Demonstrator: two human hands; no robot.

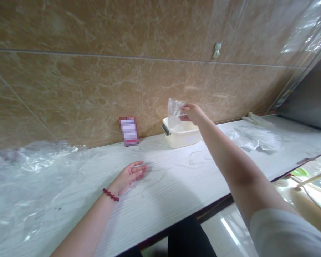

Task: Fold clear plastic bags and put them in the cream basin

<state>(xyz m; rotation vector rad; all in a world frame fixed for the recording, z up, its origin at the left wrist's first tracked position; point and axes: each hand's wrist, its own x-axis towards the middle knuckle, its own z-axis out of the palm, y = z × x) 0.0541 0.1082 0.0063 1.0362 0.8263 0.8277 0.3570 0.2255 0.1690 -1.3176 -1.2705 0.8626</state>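
My right hand (194, 113) is stretched out over a cream plastic tub (182, 136) near the wall. Its fingers pinch a small clear plastic bag (174, 111), which hangs above the tub's open top. My left hand (130, 176) rests on the white wood-grain table (163, 192), palm up, with its fingers loosely apart and nothing in it. A red bead bracelet (110, 195) is on that wrist.
A small red and white box (128, 131) leans against the brown tiled wall. Crumpled clear plastic sheeting (24, 178) covers the table's left end. More clear plastic (253, 139) lies at the right. A grey appliance (310, 103) stands at the far right.
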